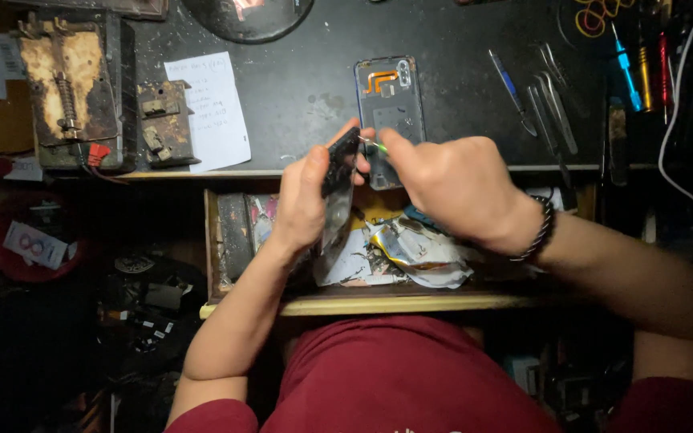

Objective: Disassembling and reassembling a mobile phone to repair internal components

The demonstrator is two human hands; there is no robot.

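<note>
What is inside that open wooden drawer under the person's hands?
The drawer holds a heap of crumpled wrappers and papers, some silvery, and a dark block at its left. The left hand and right hand cover the middle, so anything lying beneath them is hidden.

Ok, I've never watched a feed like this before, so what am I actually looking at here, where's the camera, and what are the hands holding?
The single picture comes from a camera worn on the person's head, looking straight down at a dark workbench and an open drawer full of scraps. There is no machine, only two bare hands. The left hand grips a small dark part in a clear sleeve. The right hand, with a braided bracelet at the wrist, pinches a thin green-tipped tool against that part. Behind the hands lies an opened phone, back side up. To the right are tweezers and screwdrivers; to the left a paper note and a worn metal clamp.
</note>
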